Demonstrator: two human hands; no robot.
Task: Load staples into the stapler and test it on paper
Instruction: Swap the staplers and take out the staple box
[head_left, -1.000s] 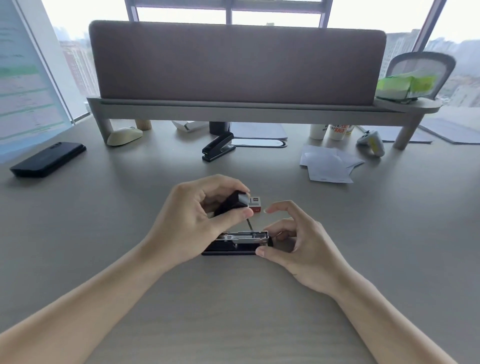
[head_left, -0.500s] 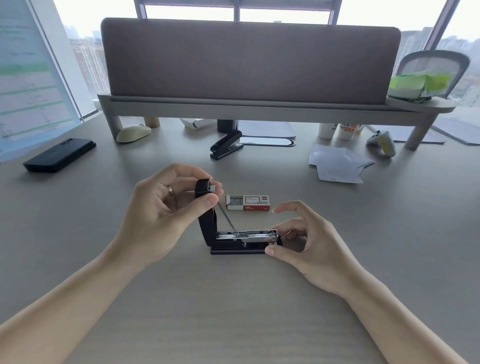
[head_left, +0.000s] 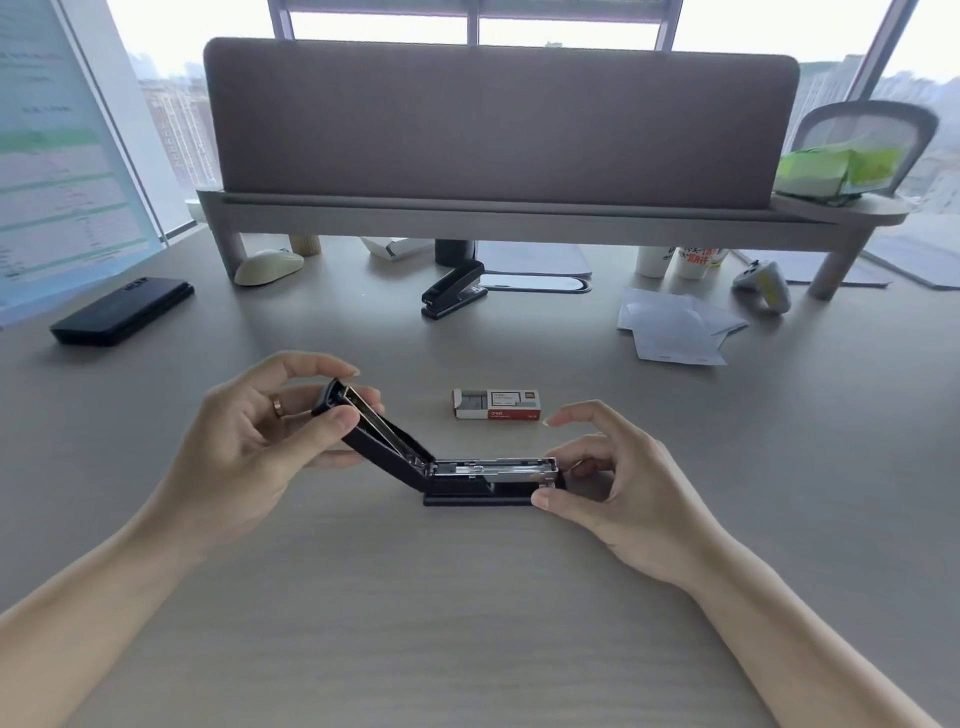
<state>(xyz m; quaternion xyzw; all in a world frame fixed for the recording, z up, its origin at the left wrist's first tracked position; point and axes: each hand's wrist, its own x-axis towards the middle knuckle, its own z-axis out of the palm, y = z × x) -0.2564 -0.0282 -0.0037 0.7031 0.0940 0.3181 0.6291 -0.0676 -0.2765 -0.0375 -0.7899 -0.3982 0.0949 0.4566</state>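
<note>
A black stapler (head_left: 488, 480) lies on the desk with its lid swung open to the left, so the metal staple channel faces up. My left hand (head_left: 249, 447) grips the raised end of the lid between thumb and fingers. My right hand (head_left: 613, 478) pinches the front end of the stapler's base and holds it down. Just behind the stapler lies a red and white staple box (head_left: 496, 405), partly slid open with grey staples showing. Loose white paper sheets (head_left: 675, 332) lie at the far right of the desk.
A second black stapler (head_left: 454, 291) sits shut farther back. A black phone (head_left: 122, 310) lies at the left, a cream mouse (head_left: 267, 266) under the monitor shelf (head_left: 519, 218), cups (head_left: 691, 262) and a game controller (head_left: 763, 285) at the right.
My left hand has swung the stapler lid from nearly shut, through upright, back and down to the left. The staple box behind is now fully in sight. The right hand stayed at the stapler's front.
</note>
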